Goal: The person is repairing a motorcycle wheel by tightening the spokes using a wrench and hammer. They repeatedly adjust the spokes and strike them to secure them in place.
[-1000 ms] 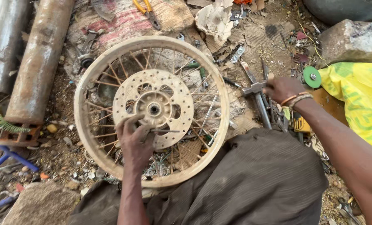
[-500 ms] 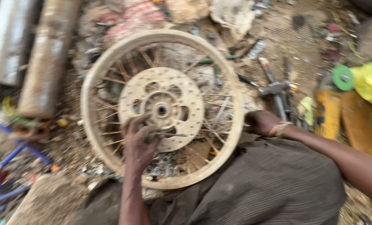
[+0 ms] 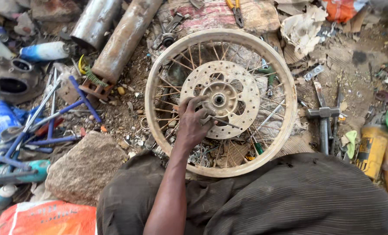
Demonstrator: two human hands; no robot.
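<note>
A dusty spoked wheel [image 3: 157,78] lies flat on the ground with a drilled brake disc [image 3: 241,93] on its hub. My left hand [image 3: 193,124] rests on the disc's left side. Its fingers are curled around a thin metal tool [image 3: 228,124] that points right across the disc. My right hand is out of view. My lap, in dark striped cloth [image 3: 298,200], touches the wheel's near rim.
A hammer [image 3: 323,115] and a yellow power tool [image 3: 370,150] lie to the right. Two rusty pipes [image 3: 122,41], a blue metal frame [image 3: 50,124], spray cans and a stone block [image 3: 85,167] sit to the left. Pliers [image 3: 236,11] lie beyond the wheel.
My right hand pulled back from the tools on the right to my lap and then left the view. The camera shifted left. My left hand stayed on the disc.
</note>
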